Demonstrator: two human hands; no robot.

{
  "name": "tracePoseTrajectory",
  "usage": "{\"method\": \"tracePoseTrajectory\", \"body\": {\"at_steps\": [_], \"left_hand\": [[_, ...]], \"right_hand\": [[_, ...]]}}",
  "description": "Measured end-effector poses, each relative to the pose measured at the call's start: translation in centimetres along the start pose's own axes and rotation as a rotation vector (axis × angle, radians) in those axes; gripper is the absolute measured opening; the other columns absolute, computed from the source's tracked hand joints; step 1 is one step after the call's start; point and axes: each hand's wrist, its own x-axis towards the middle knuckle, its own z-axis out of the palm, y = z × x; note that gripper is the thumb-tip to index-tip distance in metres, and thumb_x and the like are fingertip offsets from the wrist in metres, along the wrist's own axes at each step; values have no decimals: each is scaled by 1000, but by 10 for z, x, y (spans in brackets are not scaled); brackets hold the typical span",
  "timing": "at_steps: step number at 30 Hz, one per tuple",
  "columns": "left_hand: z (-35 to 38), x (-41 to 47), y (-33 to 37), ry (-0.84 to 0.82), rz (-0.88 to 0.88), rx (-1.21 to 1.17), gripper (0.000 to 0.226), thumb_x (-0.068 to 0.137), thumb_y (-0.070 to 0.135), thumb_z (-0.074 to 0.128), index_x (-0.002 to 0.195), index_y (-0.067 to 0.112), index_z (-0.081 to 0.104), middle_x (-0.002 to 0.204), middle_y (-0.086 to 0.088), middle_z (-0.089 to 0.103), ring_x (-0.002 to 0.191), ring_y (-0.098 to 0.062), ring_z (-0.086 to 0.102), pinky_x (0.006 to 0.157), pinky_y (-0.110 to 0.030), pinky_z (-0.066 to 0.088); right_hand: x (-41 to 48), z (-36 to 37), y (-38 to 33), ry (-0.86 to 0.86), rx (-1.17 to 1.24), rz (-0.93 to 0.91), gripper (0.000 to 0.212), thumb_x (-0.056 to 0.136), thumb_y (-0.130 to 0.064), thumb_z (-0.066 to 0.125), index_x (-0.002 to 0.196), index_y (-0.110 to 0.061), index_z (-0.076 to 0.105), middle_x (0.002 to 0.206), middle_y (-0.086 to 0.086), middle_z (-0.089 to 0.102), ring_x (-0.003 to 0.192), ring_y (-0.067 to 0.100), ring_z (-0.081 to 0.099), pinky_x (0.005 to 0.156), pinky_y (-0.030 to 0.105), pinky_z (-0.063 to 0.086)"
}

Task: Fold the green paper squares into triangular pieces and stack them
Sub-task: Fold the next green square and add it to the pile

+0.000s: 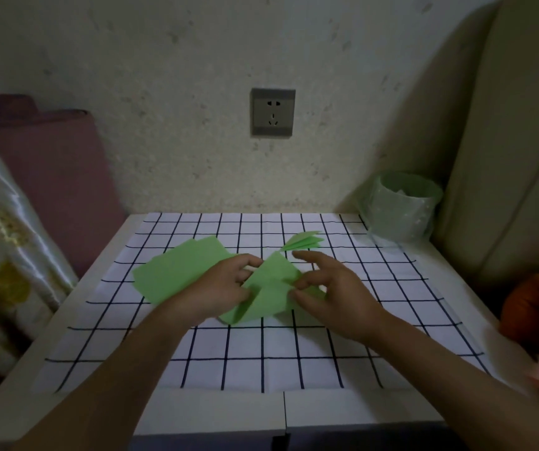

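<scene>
A green paper square [269,288], partly folded, lies on the checked cloth [261,353] at the middle of the table. My left hand [222,288] presses on its left side with the fingers curled over the paper. My right hand [330,288] pinches the paper's right edge between thumb and fingers. A loose pile of flat green paper squares [180,271] lies to the left, partly under my left hand. A small stack of folded green triangular pieces [304,240] sits farther back, just beyond my right fingertips.
A pale green bin with a plastic liner [401,206] stands at the table's back right corner. A wall socket [273,112] is on the wall behind. An orange object [535,307] lies off the right edge, and patterned fabric [1,255] hangs at the left.
</scene>
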Motion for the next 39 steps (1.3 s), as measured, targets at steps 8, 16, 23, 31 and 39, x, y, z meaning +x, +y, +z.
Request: {"method": "tracePoseTrajectory", "body": {"at_steps": [8,16,23,31,39], "left_hand": [[14,1,4,38,25,-94,26,100,17,47,107,25,71,105,3,74,99,-16,69,89,-33,50],[24,11,-7,198,155,-12,23,85,17,74,99,35,68,82,2,76,80,-23,72,77,-44,56],[33,12,-6,273,168,4,11,89,21,71,89,32,69,76,7,75,73,-14,70,72,-35,54],[41,15,-9,417,254,16,33,88,16,72,115,34,71,76,18,63,68,9,58,68,-8,44],[48,16,-10,423,241,47,31,90,19,70,121,23,69,107,10,73,83,13,61,77,-5,46]], "right_hand": [[10,-2,-2,39,323,359,9,87,-21,74,80,-22,79,74,-16,73,67,-4,64,59,9,48],[14,0,0,69,503,479,29,81,-4,77,100,-25,71,81,-4,67,65,7,60,58,17,50],[16,-5,4,23,398,578,8,84,-22,78,76,-20,77,81,-9,74,64,-8,62,53,5,43],[15,-6,1,25,443,545,6,84,-18,78,80,-22,79,72,-13,74,61,-7,64,52,6,44],[12,-7,0,-11,153,426,17,91,-24,69,104,-31,77,85,-26,69,81,-11,63,72,9,46]]}}
